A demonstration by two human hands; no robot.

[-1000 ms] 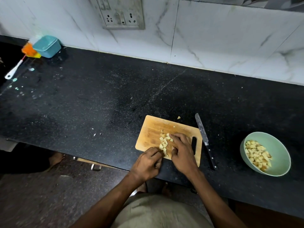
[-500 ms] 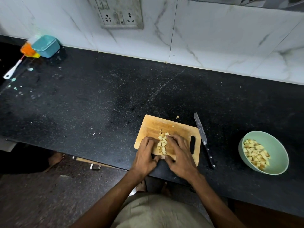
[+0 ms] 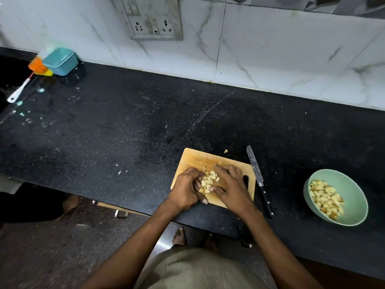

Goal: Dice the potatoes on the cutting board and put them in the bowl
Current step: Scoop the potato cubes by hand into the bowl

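Observation:
A small pile of diced potato (image 3: 209,180) lies on the wooden cutting board (image 3: 195,159) near the counter's front edge. My left hand (image 3: 186,190) is at the pile's left side, its fingers curled in around some of the pieces. From the right, my right hand (image 3: 231,185) presses against the pile with its fingers stretched out flat. The pale green bowl (image 3: 352,184) stands on the counter to the right with diced potato (image 3: 325,199) in it. The knife (image 3: 257,176) lies untouched on the counter beside the board's right edge.
One stray potato piece (image 3: 226,151) sits just beyond the board's far edge, and small scraps (image 3: 119,172) lie to the left. A teal container (image 3: 60,61) and an orange brush (image 3: 37,67) are at the far left. The tiled wall carries a socket plate (image 3: 154,17).
Both hands have closed in on the pile from either side, bunching the pieces together. The left hand moved from the board's near edge up against the pile and curled its fingers.

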